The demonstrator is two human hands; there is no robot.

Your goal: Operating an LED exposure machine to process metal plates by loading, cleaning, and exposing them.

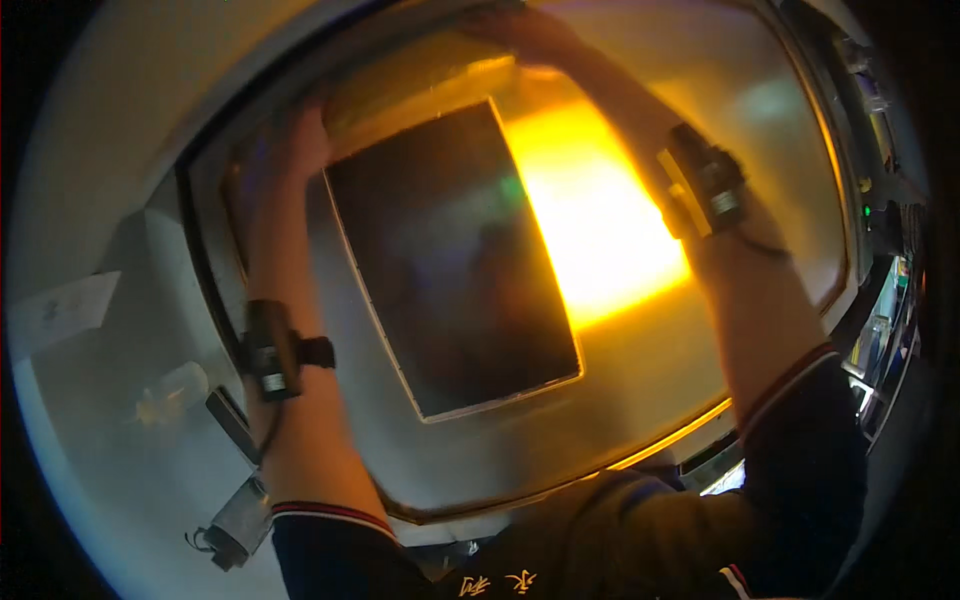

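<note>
A dark rectangular panel [455, 260] with a thin pale border lies on a smooth grey surface [460, 460]. Both my arms reach past it toward the far side. My left hand [305, 140] is at the panel's far left corner, its fingers blurred and in shadow. Farther off and to the right, my right hand [525, 38] stretches to the far rim, also dim and smeared. Between the hands runs a yellowish, translucent-looking strip [430, 95]; whether either hand grips it is unclear. Intense yellow light [610, 220] glows on the surface right of the panel.
A dark raised rim [205, 270] surrounds the surface. Outside it on the left lie a pale sheet [70, 305], a dark flat device [232, 422] and a clear bottle [240, 520]. Shelving with small items [880, 330] stands at the right. Each forearm wears a strapped black device [272, 350].
</note>
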